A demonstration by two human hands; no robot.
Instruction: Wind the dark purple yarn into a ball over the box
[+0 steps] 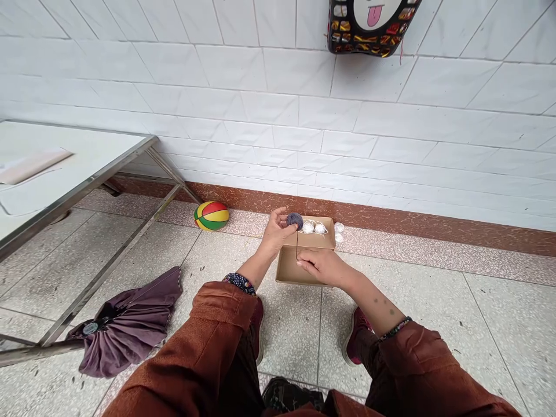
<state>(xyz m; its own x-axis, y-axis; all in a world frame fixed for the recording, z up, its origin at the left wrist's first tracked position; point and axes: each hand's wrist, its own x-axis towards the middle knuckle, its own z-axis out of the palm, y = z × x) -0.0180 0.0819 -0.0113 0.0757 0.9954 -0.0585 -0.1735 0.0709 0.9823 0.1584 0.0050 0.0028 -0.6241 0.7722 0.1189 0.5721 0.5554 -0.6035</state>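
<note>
The right hand [324,266] hides part of the box [287,271] — basket [373,29] cropped above.

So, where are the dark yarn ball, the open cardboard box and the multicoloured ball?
Dark yarn ball [294,220]: head view, middle of its windings.
Cardboard box [288,268]: head view, bare inside of near half.
Multicoloured ball [211,216]: head view, its middle.

On my feed, a thin dark thread [297,244] ran from the round grey yarn ball [294,220] in the left hand [273,233] down to the right hand [324,267], barring a sideways pass over the open brown cardboard box [286,269]. The red-brown stone baseboard [391,227] blocked me behind it, and small round white balls [339,228] crowded its right edge. I had open speckled floor [417,289] farther right; leftward stood the red, yellow and green ball [211,216].
</note>
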